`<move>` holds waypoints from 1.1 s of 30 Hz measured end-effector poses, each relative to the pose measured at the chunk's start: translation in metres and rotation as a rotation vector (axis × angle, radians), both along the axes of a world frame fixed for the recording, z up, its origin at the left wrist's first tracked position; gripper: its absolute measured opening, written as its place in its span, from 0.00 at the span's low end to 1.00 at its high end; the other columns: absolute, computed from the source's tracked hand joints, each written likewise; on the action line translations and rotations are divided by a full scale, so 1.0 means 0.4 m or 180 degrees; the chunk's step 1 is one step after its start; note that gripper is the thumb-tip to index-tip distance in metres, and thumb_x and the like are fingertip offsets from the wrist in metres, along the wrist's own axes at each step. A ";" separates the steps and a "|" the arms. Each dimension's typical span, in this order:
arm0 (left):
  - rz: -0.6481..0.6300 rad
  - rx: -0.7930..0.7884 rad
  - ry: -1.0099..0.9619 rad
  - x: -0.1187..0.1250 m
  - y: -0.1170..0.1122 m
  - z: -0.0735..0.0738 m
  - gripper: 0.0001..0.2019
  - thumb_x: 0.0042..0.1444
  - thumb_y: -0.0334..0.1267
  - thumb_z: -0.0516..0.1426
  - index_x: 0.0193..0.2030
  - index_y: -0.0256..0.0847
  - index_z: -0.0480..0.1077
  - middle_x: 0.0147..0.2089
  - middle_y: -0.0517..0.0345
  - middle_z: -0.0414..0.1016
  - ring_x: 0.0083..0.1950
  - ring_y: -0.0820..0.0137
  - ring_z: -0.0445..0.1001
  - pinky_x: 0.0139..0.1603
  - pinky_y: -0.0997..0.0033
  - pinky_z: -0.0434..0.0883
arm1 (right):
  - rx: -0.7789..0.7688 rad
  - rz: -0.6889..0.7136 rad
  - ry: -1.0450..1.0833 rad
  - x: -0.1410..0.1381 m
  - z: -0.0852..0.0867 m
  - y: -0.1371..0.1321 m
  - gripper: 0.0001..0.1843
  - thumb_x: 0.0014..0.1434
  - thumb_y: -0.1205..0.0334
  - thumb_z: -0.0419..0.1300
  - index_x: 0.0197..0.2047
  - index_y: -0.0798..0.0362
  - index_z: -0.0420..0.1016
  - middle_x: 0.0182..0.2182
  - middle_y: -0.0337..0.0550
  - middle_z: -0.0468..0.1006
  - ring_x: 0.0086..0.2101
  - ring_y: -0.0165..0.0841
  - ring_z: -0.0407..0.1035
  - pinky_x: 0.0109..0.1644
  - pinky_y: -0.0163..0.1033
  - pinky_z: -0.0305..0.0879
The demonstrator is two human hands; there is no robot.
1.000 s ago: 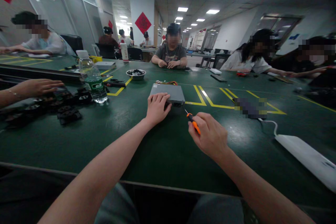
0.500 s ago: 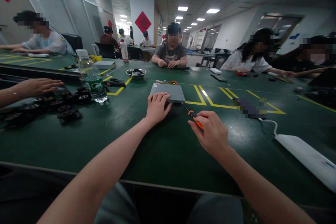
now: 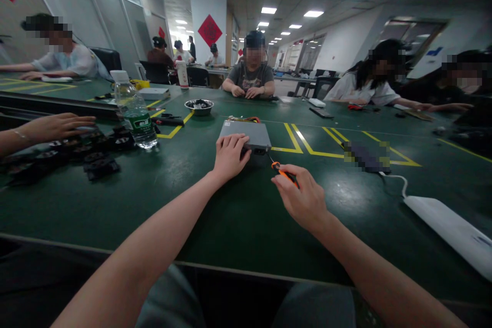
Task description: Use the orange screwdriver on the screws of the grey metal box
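Note:
A flat grey metal power supply unit (image 3: 257,133) lies on the green table, with coloured wires at its far side and a black socket in its near face. My left hand (image 3: 230,158) is clasped over its near left edge, fingers on top and thumb down the front. In my right hand (image 3: 303,196) is a screwdriver (image 3: 275,166) with an orange and black handle. Its thin shaft points at the near right corner of the unit; whether the tip touches a screw there is too small to make out.
A water bottle (image 3: 139,125) stands left, beside black parts (image 3: 100,164) under a co-worker's hand (image 3: 63,127). Behind are a metal bowl (image 3: 199,107) of small pieces and a seated person (image 3: 251,74). To the right, a phone (image 3: 367,156) is cabled to a white power bank (image 3: 446,228).
My right hand has shifted slightly left and turned the screwdriver, so its handle sits closer to the unit's corner. My left hand and the power supply unit have stayed put.

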State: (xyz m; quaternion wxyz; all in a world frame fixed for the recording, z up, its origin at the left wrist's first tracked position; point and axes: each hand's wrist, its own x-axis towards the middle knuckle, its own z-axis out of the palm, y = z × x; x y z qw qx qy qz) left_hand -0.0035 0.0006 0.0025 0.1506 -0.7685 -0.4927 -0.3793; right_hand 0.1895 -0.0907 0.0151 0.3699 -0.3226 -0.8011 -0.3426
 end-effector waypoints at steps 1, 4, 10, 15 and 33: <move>-0.0001 0.0002 -0.0006 0.000 0.000 0.000 0.15 0.57 0.42 0.52 0.52 0.45 0.63 0.55 0.56 0.67 0.56 0.63 0.61 0.57 0.58 0.52 | -0.0014 0.0065 -0.0051 -0.001 0.000 0.000 0.11 0.54 0.72 0.54 0.42 0.53 0.64 0.41 0.49 0.70 0.41 0.34 0.67 0.39 0.36 0.68; 0.0000 -0.0009 -0.0014 0.000 0.001 0.000 0.15 0.57 0.41 0.52 0.51 0.46 0.63 0.55 0.56 0.67 0.56 0.63 0.61 0.56 0.58 0.52 | -0.0146 0.0317 -0.0214 -0.014 0.006 -0.005 0.11 0.54 0.74 0.53 0.40 0.55 0.63 0.43 0.53 0.69 0.45 0.35 0.66 0.44 0.39 0.67; 0.0002 -0.0014 -0.0012 -0.001 0.000 0.002 0.15 0.57 0.41 0.52 0.52 0.45 0.63 0.55 0.56 0.67 0.56 0.63 0.61 0.56 0.58 0.52 | -0.0024 0.0150 0.0118 -0.007 0.015 -0.002 0.10 0.54 0.70 0.57 0.39 0.53 0.63 0.38 0.48 0.70 0.40 0.34 0.66 0.40 0.40 0.68; -0.0011 0.0010 -0.0005 -0.001 0.000 0.001 0.15 0.57 0.41 0.51 0.52 0.45 0.63 0.55 0.56 0.67 0.56 0.63 0.61 0.56 0.58 0.52 | -0.0193 0.0358 0.0006 -0.003 -0.001 0.006 0.15 0.55 0.74 0.52 0.45 0.54 0.60 0.45 0.53 0.67 0.46 0.35 0.65 0.41 0.39 0.69; 0.0025 -0.0009 0.0010 0.002 -0.002 0.001 0.16 0.57 0.41 0.52 0.52 0.45 0.63 0.55 0.55 0.67 0.56 0.63 0.61 0.57 0.58 0.52 | -0.0116 0.0120 0.0169 0.000 0.001 0.011 0.12 0.54 0.70 0.56 0.42 0.52 0.61 0.42 0.49 0.69 0.42 0.35 0.67 0.41 0.40 0.68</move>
